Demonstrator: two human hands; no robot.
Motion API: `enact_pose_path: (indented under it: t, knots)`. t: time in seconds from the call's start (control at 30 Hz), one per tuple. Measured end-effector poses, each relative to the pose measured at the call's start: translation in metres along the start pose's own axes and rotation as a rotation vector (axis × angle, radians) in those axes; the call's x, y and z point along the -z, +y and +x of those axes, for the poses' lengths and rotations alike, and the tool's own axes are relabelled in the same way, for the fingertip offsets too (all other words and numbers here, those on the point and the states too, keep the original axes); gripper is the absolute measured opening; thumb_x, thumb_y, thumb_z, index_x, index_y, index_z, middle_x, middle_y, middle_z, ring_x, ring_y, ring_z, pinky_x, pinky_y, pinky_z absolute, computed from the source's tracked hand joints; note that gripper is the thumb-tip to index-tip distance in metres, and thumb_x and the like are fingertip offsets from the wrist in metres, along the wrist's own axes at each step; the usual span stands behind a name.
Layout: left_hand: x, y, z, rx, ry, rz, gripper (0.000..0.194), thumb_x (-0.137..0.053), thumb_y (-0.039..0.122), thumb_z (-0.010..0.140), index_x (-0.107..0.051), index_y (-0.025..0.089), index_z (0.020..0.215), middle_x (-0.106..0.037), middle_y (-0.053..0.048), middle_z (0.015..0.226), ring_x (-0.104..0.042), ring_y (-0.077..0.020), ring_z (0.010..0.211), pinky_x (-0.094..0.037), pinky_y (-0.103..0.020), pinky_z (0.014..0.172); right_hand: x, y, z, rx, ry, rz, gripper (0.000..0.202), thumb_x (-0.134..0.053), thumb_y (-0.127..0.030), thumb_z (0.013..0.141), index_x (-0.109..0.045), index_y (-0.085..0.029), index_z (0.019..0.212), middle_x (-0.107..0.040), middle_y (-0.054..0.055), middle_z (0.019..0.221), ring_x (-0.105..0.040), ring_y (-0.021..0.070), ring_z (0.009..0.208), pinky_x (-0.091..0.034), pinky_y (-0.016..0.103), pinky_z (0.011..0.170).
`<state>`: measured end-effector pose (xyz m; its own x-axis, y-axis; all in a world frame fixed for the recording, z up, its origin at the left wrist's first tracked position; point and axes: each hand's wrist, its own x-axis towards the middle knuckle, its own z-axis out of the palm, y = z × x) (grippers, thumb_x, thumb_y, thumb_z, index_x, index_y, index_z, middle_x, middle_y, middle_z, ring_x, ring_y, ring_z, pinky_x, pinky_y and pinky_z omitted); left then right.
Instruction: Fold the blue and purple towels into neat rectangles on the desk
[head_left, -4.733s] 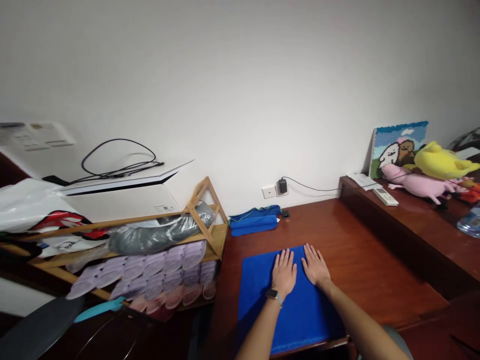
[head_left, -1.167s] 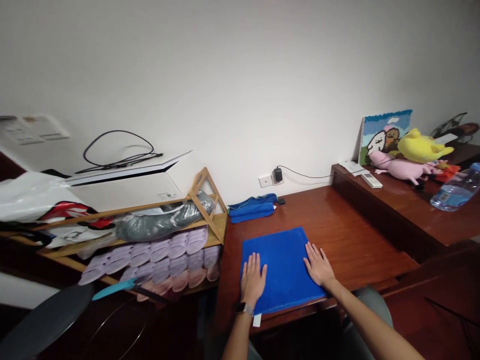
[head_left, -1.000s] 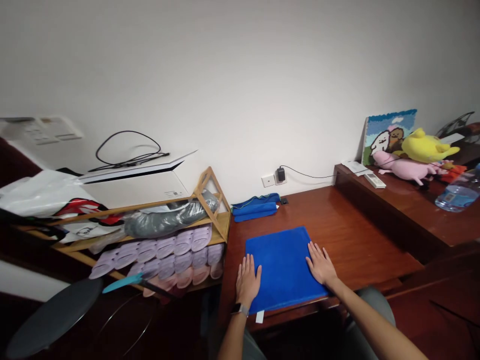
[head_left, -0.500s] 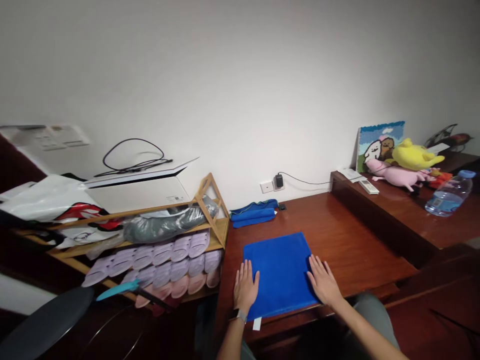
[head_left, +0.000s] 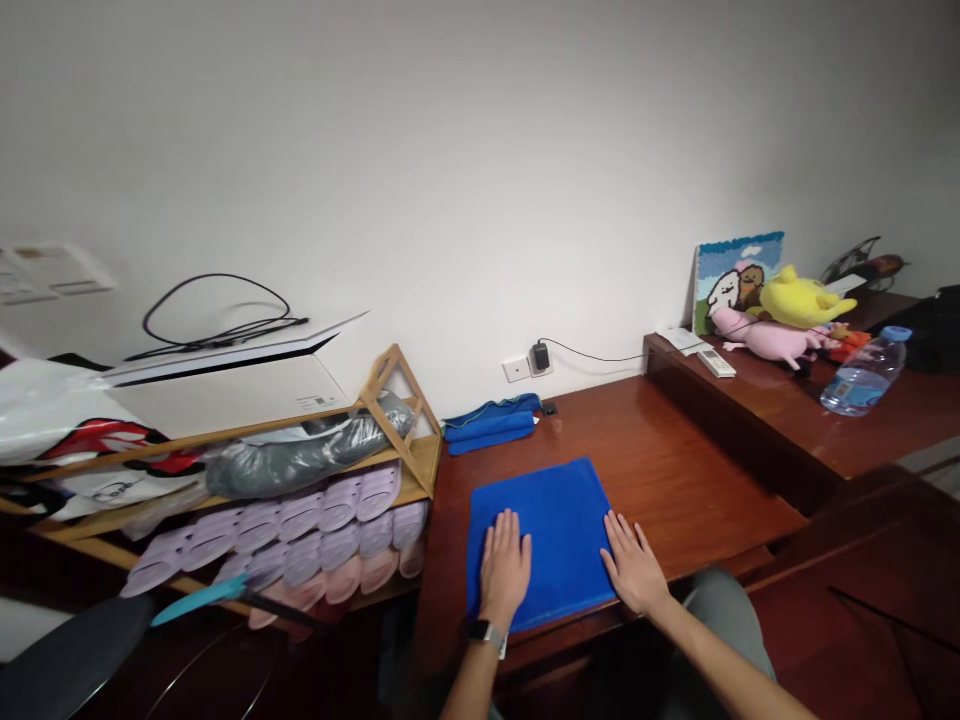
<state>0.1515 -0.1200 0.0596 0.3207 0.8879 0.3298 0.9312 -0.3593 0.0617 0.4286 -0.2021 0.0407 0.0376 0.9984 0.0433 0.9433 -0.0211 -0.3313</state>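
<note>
a smooth matte blue cloth (head_left: 566,550) lies flat on the glossy reddish-brown wooden desk (head_left: 697,470), between the two hands — near-square, with no clear long axis. the left hand (head_left: 505,575) rests on it, inside its left edge; the right hand (head_left: 636,570) meets its right edge. both hands' fingers are extended and relaxed — grasping nothing.

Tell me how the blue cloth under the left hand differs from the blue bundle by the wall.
The cloth lies flat; the bundle is bunched or folded up. The cloth sits toward the near side of the table, the bundle at the back. Both are blue.
</note>
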Motion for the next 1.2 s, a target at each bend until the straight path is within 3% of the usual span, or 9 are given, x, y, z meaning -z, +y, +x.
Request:
enact_pose_path:
  t: [0.17, 0.27, 0.37, 0.53, 0.63, 0.73, 0.97, 1.03, 1.2]
  knots:
    - [-0.01, 0.102, 0.013, -0.21, -0.132, -0.151, 0.06, -0.023, 0.044, 0.109, -0.032, 0.019, 0.163, -0.035, -0.006, 0.169, -0.028, -0.0215, 0.157, -0.027, -0.046, 0.129, 0.002, 0.0, 0.0, 0.005, -0.016, -0.011, 0.071, -0.015, -0.056, 0.107, -0.022, -0.017, 0.165, -0.021, 0.004, 0.172, -0.015, 0.0232, 0.161, -0.01, 0.048, 0.131]
    - [-0.019, 0.122, 0.014, -0.233, -0.205, -0.179, 0.061, -0.022, 0.046, 0.109, -0.03, 0.021, 0.164, -0.035, -0.006, 0.168, -0.028, -0.0224, 0.158, -0.027, -0.048, 0.129, 0.001, 0.001, 0.0, 0.012, -0.011, -0.019, 0.07, -0.016, -0.055, 0.107, -0.023, -0.019, 0.165, -0.022, 0.004, 0.172, -0.017, 0.0237, 0.16, -0.012, 0.049, 0.131]
    - [-0.02, 0.091, 0.006, -0.176, -0.204, -0.145, 0.061, -0.023, 0.047, 0.109, -0.027, 0.023, 0.165, -0.033, -0.005, 0.169, -0.027, -0.0238, 0.158, -0.027, -0.05, 0.129, 0.0, 0.001, 0.0, 0.007, 0.009, -0.023, 0.069, -0.018, -0.055, 0.107, -0.022, -0.02, 0.166, -0.022, 0.003, 0.172, -0.017, 0.0235, 0.16, -0.013, 0.048, 0.131]
    - [-0.012, -0.021, -0.025, 0.06, -0.146, -0.001, 0.064, -0.027, 0.049, 0.108, -0.031, 0.02, 0.164, -0.035, -0.009, 0.168, -0.031, -0.0281, 0.156, -0.029, -0.053, 0.127, 0.004, -0.001, -0.001, -0.002, 0.003, -0.02, 0.071, -0.016, -0.056, 0.106, -0.022, -0.018, 0.166, -0.023, 0.004, 0.171, -0.017, 0.0224, 0.16, -0.01, 0.047, 0.131]
    - [-0.01, -0.065, -0.042, 0.153, -0.104, 0.048, 0.066, -0.028, 0.05, 0.107, -0.032, 0.016, 0.164, -0.037, -0.011, 0.167, -0.032, -0.0283, 0.156, -0.03, -0.052, 0.127, 0.006, -0.002, -0.002, -0.008, -0.02, -0.03, 0.072, -0.015, -0.058, 0.106, -0.023, -0.018, 0.166, -0.022, 0.003, 0.172, -0.016, 0.0219, 0.16, -0.009, 0.046, 0.131]
    - [-0.012, -0.075, -0.048, 0.168, -0.092, 0.055, 0.067, -0.025, 0.051, 0.107, -0.033, 0.014, 0.163, -0.037, -0.012, 0.167, -0.034, -0.0268, 0.155, -0.029, -0.05, 0.127, 0.006, -0.001, -0.003, -0.019, -0.036, -0.042, 0.072, -0.014, -0.057, 0.106, -0.023, -0.017, 0.166, -0.021, 0.003, 0.172, -0.015, 0.0217, 0.161, -0.008, 0.046, 0.131]
    - [-0.01, -0.065, -0.047, 0.175, -0.056, 0.045, 0.066, -0.027, 0.051, 0.107, -0.032, 0.017, 0.163, -0.038, -0.012, 0.166, -0.035, -0.0261, 0.155, -0.03, -0.05, 0.127, 0.008, 0.001, 0.007, -0.061, -0.164, -0.038, 0.076, -0.016, -0.058, 0.104, -0.021, -0.014, 0.166, -0.019, 0.004, 0.173, -0.015, 0.0225, 0.161, -0.01, 0.048, 0.131]
    - [-0.007, -0.065, -0.047, 0.176, -0.055, 0.044, 0.065, -0.028, 0.051, 0.107, -0.033, 0.018, 0.163, -0.037, -0.011, 0.167, -0.035, -0.026, 0.155, -0.03, -0.05, 0.127, 0.013, 0.0, 0.019, -0.083, -0.198, -0.032, 0.076, -0.015, -0.057, 0.104, -0.023, -0.015, 0.166, -0.022, 0.004, 0.172, -0.017, 0.0234, 0.16, -0.011, 0.049, 0.13]
    - [-0.001, -0.063, -0.047, 0.188, -0.088, 0.046, 0.067, -0.026, 0.052, 0.107, -0.034, 0.015, 0.162, -0.035, -0.011, 0.168, -0.033, -0.0256, 0.155, -0.029, -0.049, 0.128, 0.03, -0.011, 0.076, -0.061, -0.126, -0.034, 0.071, -0.013, -0.05, 0.105, -0.022, -0.016, 0.166, -0.023, 0.004, 0.173, -0.015, 0.0218, 0.161, -0.01, 0.045, 0.13]
